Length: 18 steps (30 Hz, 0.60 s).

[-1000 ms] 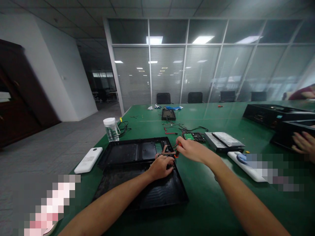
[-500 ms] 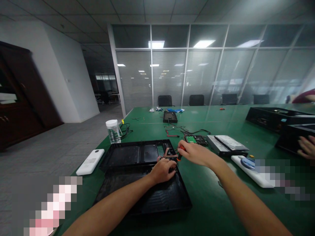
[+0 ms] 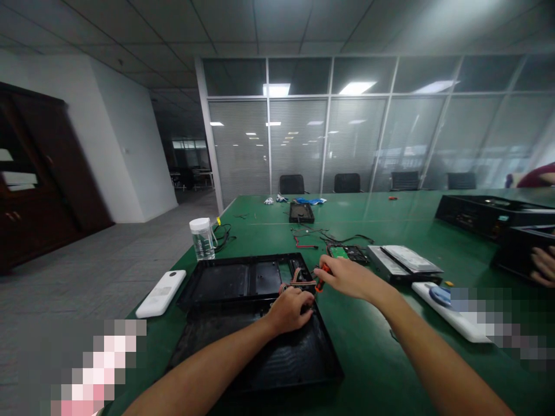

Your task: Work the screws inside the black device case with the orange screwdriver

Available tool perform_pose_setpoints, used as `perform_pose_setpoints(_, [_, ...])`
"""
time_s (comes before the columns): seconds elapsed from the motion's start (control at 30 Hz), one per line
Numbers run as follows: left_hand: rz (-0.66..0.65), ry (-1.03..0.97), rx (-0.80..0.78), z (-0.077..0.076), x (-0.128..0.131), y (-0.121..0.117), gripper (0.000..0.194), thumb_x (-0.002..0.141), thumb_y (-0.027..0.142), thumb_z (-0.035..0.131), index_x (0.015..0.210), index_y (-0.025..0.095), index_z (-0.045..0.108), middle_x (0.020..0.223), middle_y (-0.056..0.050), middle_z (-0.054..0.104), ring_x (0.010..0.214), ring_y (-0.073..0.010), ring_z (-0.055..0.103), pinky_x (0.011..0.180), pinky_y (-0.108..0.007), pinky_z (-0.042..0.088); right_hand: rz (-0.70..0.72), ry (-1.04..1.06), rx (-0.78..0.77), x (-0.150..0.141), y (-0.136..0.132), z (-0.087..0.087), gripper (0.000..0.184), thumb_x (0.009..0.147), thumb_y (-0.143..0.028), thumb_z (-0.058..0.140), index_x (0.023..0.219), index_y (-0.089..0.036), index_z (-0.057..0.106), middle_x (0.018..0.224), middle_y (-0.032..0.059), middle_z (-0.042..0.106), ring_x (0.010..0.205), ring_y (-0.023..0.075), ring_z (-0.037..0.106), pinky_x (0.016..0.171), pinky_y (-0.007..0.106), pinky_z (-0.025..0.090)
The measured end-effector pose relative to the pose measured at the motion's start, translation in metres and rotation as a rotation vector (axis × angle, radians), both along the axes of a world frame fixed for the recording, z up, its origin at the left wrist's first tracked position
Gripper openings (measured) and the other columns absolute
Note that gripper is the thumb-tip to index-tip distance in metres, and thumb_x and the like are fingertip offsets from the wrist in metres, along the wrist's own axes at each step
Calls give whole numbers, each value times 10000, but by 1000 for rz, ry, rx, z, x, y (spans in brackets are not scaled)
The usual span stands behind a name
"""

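Note:
My right hand (image 3: 349,276) is closed around the orange-and-black handle of a screwdriver (image 3: 322,278), which slants down beside the case's right side; its tip is hard to make out. My left hand (image 3: 290,310) rests with curled fingers at the inner right part of an opened black case (image 3: 260,361). Whatever those fingers pinch is hidden. Just beyond them runs a striped ribbon cable (image 3: 299,283). Behind lies the other black half (image 3: 228,280) of the case, a shallow tray shape.
A bare green-and-black circuit board (image 3: 340,252), a silver-topped drive (image 3: 405,263) and a white device (image 3: 451,312) lie to the right. Left are a water bottle (image 3: 202,240) and another white device (image 3: 161,294). A co-worker's hand (image 3: 544,266) touches a black casing (image 3: 524,251).
The view has tilted up slightly, so everything sits lower in the picture. The screwdriver's handle leans a little differently in my right hand. My left hand stays at the case.

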<state>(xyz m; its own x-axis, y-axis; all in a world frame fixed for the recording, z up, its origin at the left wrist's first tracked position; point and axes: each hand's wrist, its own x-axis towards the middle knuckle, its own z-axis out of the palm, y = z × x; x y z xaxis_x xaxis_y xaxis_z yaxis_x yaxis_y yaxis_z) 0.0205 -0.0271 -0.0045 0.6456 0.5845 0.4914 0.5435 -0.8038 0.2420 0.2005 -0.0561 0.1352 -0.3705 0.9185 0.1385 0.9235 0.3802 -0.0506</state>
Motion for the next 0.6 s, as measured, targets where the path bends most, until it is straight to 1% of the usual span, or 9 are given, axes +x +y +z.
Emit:
perform_pose_setpoints(0.1, [-2,9,3,0,-1,0,146,757,199,557,901,187,535,838,-18,605,803,-172,542,741,-271,385,1,-30,51,0,0,2,469,875,-535,299,779,-187,598,754,75,634,727,205,593,621,269,344])
perform_pose_setpoints(0.17, [-8,10,6,-1,-1,0,150,762,195,552,911,188,537,846,-21,603,810,-173,542,748,-277,385,16,-15,66,5,0,2,481,866,-545,307,729,-187,599,729,73,628,706,202,583,622,273,348])
perform_pose_setpoints(0.23, [-15,11,17,-1,-1,0,166,766,190,550,932,190,536,860,-24,599,819,-174,540,756,-285,386,59,78,40,17,1,-2,455,858,-540,332,733,-194,600,707,51,617,681,186,567,625,271,356])
perform_pose_setpoints(0.3, [-23,12,33,-2,-1,0,174,770,186,550,944,190,535,872,-27,596,831,-177,536,767,-293,387,103,246,-25,35,2,-15,428,848,-539,357,752,-198,596,678,29,594,647,170,546,619,269,368])
perform_pose_setpoints(0.37, [-34,11,55,-2,-2,-1,147,785,188,539,932,187,541,878,-32,593,840,-177,530,782,-303,387,89,498,-118,59,4,-37,421,839,-548,359,762,-197,578,614,5,540,571,154,510,572,271,375])
perform_pose_setpoints(0.43, [-50,10,79,-2,-3,0,102,813,199,514,905,184,554,866,-36,591,843,-173,524,801,-310,384,-46,852,-202,85,9,-65,424,843,-559,313,795,-204,539,502,-40,413,440,136,421,466,270,351])
perform_pose_setpoints(0.47, [-63,11,92,-2,-3,0,96,828,207,499,895,183,563,854,-37,590,844,-170,522,810,-312,382,-122,1048,-204,97,12,-79,423,851,-557,281,814,-210,521,472,-60,352,399,128,375,437,269,341])
perform_pose_setpoints(0.53, [-114,23,110,-5,-4,2,108,841,223,490,867,183,588,820,-37,591,844,-164,522,816,-310,380,-255,1405,-132,119,21,-103,374,846,-545,306,792,-221,484,450,-90,255,342,105,276,365,249,283])
perform_pose_setpoints(0.6, [-183,44,111,-9,-4,4,113,827,232,513,816,185,615,784,-34,596,834,-160,527,795,-295,387,-284,1722,-58,134,30,-118,303,825,-506,409,718,-223,438,460,-102,236,329,75,231,328,215,244])
